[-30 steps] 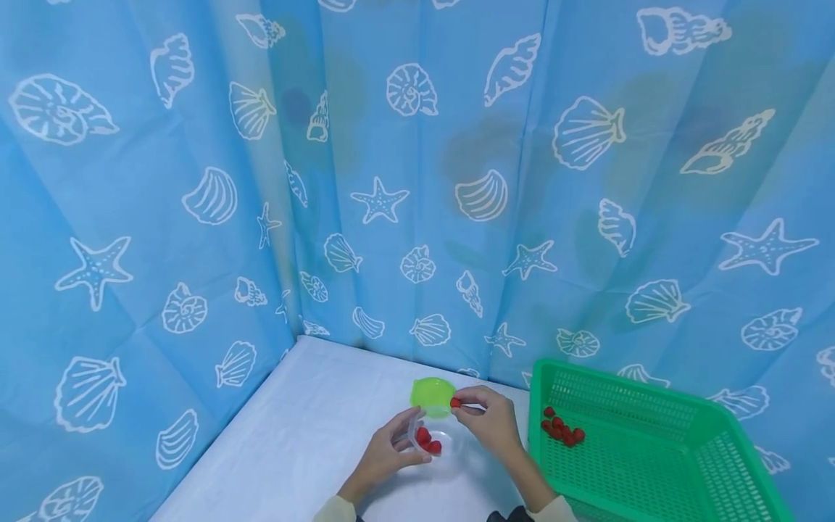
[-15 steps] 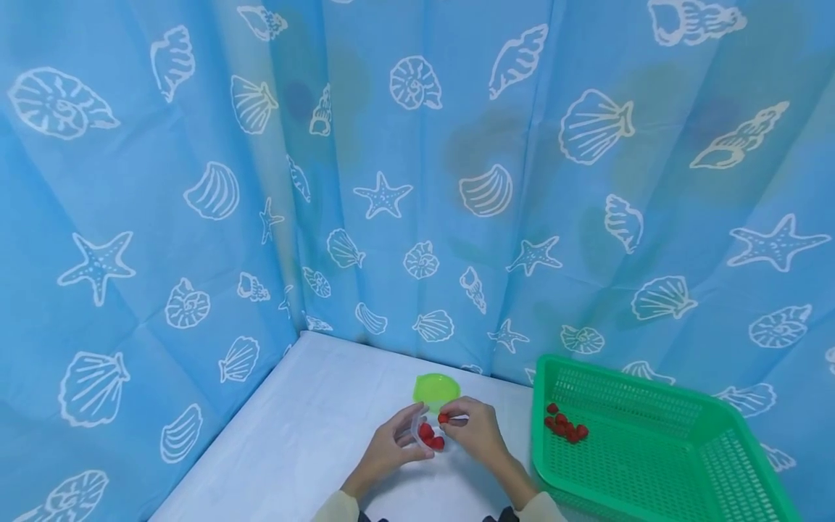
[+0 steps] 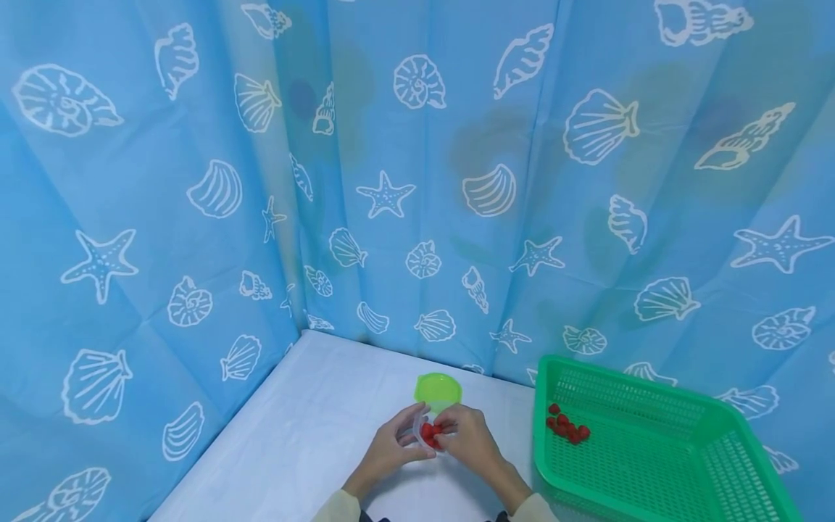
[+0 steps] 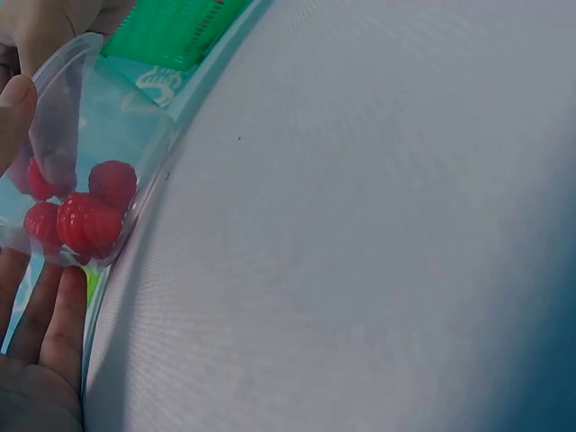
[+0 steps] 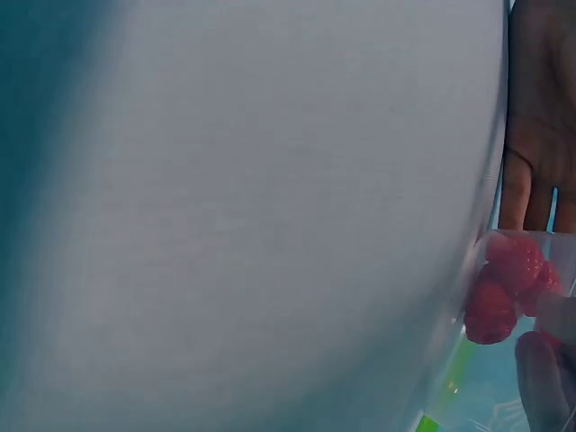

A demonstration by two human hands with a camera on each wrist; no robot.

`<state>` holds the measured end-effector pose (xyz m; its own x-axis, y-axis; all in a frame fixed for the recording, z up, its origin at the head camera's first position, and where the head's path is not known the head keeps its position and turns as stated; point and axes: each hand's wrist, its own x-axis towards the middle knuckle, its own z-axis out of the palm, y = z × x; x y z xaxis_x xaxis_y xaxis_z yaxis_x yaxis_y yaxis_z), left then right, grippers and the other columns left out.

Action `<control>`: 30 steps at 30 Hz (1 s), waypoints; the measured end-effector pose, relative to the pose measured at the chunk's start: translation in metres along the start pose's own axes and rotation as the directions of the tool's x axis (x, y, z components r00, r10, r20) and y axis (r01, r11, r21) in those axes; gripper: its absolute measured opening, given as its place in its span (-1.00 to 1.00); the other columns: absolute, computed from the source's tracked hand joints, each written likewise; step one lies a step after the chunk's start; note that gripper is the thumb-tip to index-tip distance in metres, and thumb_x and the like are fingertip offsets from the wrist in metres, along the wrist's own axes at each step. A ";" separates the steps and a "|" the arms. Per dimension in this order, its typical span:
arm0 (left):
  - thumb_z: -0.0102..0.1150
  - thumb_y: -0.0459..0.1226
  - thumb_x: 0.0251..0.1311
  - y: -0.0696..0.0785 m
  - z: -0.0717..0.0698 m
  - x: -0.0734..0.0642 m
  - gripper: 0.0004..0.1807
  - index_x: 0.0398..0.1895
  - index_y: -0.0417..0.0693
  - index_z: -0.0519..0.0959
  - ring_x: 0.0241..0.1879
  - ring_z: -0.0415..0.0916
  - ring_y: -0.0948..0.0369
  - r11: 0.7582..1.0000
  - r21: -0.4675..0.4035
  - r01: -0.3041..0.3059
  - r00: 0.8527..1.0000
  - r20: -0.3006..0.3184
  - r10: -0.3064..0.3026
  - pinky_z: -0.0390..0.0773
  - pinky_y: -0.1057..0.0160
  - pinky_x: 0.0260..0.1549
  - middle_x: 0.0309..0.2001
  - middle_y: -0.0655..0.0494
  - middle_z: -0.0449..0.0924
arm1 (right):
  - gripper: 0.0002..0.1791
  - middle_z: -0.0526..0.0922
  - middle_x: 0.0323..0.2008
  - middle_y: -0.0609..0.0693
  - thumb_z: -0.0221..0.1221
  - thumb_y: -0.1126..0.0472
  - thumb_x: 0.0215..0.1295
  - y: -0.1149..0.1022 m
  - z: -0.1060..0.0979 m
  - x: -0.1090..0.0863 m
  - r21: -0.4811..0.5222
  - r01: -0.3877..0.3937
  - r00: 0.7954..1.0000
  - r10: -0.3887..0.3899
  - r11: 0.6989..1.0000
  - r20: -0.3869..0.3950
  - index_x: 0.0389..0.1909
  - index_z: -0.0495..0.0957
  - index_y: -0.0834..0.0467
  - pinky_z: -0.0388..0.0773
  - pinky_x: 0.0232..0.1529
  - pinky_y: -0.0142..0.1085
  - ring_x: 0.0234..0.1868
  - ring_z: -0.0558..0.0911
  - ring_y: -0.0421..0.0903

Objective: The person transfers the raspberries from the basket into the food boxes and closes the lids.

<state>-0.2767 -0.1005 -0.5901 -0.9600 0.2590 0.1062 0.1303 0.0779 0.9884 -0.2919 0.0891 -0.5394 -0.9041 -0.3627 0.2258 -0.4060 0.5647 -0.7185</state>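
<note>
My left hand point(image 3: 386, 451) grips a small clear plastic container point(image 4: 130, 112) from its left side, thumb on the near side and fingers beyond. The container is tilted toward the right hand. Several red raspberries point(image 4: 88, 222) lie at its bottom. My right hand point(image 3: 475, 441) has its fingertips inside the container, pinching one raspberry point(image 4: 40, 181) close to the others. In the right wrist view, the raspberries point(image 5: 490, 310) show through the clear wall, and part of the held one is hidden by the fingers. A bright green lid point(image 3: 438, 388) lies just behind the container.
On the right stands a green perforated basket point(image 3: 639, 457), with several more raspberries point(image 3: 569, 428) in its left back corner. The white tabletop point(image 3: 280, 442) spreads to the left. A blue curtain point(image 3: 417, 181) with white shell prints encloses the back and left.
My right hand has carried the raspberry from above the lid leftward and down into the container. The left hand keeps its grip on the container, almost still.
</note>
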 end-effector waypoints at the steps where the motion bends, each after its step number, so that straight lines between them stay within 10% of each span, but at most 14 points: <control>1: 0.50 -0.12 -0.02 0.000 0.000 0.000 -0.09 0.44 0.04 0.28 0.36 0.27 0.06 1.000 0.001 0.000 1.000 0.001 0.000 0.45 0.17 0.19 0.35 0.14 0.36 | -0.78 0.66 -0.30 -0.10 0.40 0.39 0.01 0.000 0.000 0.000 -0.012 0.005 1.000 -0.005 1.000 0.008 -0.28 0.69 0.13 0.68 -0.27 -0.38 -0.30 0.69 -0.22; 30: 0.50 -0.12 -0.02 0.000 0.002 0.001 -0.08 0.44 0.04 0.27 0.37 0.24 -0.01 1.000 0.008 0.016 1.000 -0.015 -0.016 0.45 0.07 0.19 0.36 0.10 0.36 | -0.81 0.65 -0.39 -0.14 0.46 0.30 -0.02 -0.005 -0.006 0.007 -0.109 -0.028 0.989 0.043 0.994 0.142 -0.35 0.71 0.12 0.66 -0.31 -0.40 -0.37 0.64 -0.27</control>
<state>-0.2774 -0.0984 -0.5905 -0.9657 0.2429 0.0919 0.1167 0.0900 0.9891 -0.2967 0.0883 -0.5302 -0.8928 -0.4394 0.0986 -0.3926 0.6522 -0.6484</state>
